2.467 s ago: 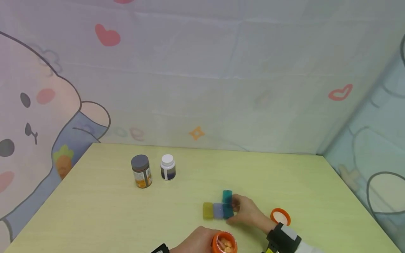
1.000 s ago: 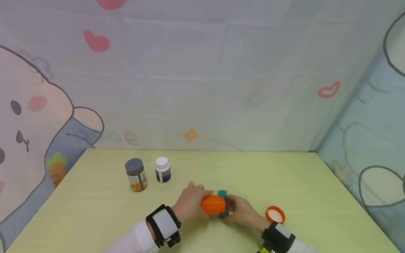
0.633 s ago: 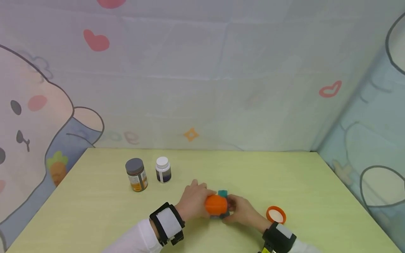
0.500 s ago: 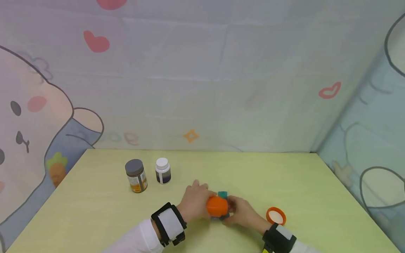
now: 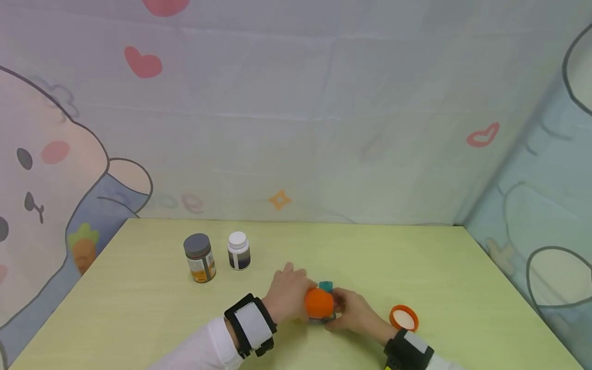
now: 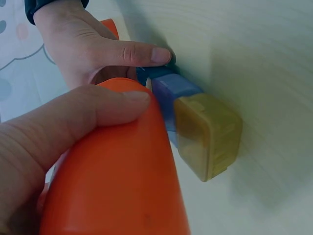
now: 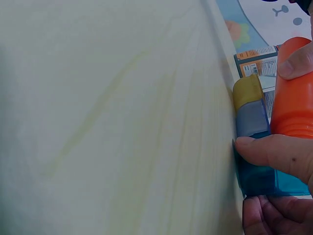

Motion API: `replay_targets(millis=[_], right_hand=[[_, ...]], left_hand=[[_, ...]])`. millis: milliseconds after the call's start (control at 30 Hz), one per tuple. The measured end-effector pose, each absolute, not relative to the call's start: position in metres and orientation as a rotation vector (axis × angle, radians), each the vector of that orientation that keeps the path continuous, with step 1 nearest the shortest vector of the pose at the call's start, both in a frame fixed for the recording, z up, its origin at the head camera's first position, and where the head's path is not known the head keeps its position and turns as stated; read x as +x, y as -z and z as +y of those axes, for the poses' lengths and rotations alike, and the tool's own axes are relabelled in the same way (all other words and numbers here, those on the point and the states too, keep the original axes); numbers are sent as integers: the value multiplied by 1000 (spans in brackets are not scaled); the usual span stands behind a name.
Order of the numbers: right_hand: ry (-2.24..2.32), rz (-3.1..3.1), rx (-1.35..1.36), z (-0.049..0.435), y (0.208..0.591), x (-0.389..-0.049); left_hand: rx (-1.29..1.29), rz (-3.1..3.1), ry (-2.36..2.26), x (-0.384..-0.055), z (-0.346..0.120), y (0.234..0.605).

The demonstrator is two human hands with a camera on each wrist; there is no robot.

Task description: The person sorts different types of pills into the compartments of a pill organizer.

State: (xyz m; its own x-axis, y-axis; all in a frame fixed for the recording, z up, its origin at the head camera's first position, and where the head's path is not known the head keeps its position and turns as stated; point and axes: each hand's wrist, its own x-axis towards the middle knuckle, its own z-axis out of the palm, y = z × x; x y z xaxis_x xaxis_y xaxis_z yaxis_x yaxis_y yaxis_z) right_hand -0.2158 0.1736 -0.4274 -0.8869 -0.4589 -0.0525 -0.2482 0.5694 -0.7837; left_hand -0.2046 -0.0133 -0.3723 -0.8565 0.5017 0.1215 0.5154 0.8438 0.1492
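Note:
My left hand [image 5: 289, 295] grips an orange bottle [image 5: 319, 303], tipped over with its base toward the head camera. In the right wrist view the bottle's ridged neck points down at the teal end of a small pill organizer [image 7: 257, 169]; its mouth is hidden behind my right thumb. The organizer has a yellow compartment [image 6: 215, 132], a violet-blue one [image 6: 171, 93] and a teal one in a row. A raised teal lid [image 5: 326, 286] shows behind the bottle. My right hand [image 5: 356, 311] pinches the organizer's teal end between thumb and fingers.
An orange screw cap [image 5: 404, 318] with a white inside lies right of the organizer, near my right wrist. Farther back on the left stand a grey-lidded jar [image 5: 200, 258] and a white-capped bottle [image 5: 239, 251]. A printed cloth [image 5: 300, 128] hangs behind the table.
My left hand has brought the orange bottle from upright at the near side, contents showing, to over the organizer and tipped it, lately tilting further. My right hand has kept holding the organizer.

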Motion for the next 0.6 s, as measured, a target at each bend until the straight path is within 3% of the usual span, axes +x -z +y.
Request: replay_targets(millis=[600], right_hand=[[1159,2597,-559,172,430,-218]], left_hand=[[-761,-3019,686,-204,-29,382]])
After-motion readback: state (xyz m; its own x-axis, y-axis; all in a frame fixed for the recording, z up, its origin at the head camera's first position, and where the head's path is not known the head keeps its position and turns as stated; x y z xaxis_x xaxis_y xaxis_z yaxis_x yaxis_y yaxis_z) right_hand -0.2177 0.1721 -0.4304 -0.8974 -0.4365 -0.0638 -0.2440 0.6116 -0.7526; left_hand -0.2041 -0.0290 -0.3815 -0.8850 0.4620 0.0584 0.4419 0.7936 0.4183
